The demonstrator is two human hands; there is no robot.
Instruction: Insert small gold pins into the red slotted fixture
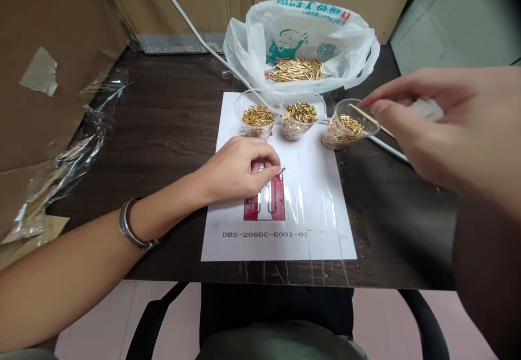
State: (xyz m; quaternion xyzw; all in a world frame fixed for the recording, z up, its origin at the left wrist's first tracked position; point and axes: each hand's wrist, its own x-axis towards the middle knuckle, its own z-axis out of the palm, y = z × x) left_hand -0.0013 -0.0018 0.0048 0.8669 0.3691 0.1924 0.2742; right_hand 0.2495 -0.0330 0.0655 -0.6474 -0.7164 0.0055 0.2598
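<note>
**A small brass pin (283, 170) in our left hand (237, 171), over the printed sheet (317, 202)**

Near the middle of the worktop's (163, 126) front edge, we read "DRS-206DC-E001-01" on the sheet. Above that line is a red-and-white picture (278, 200); at its far right corner our left thumb and forefinger pinch the pin.

Beyond, three clear cups of brass pieces line up: the left cup (237, 113), the middle cup (291, 132) and the right cup (336, 138), which tilts. Our right hand (439, 126) pinches a thin stick (360, 112) across its rim.

Behind them, toward the far edge, a white bag (254, 39) holds longer brass pins (299, 69), with turquoise and red lettering upside down to us.
</note>
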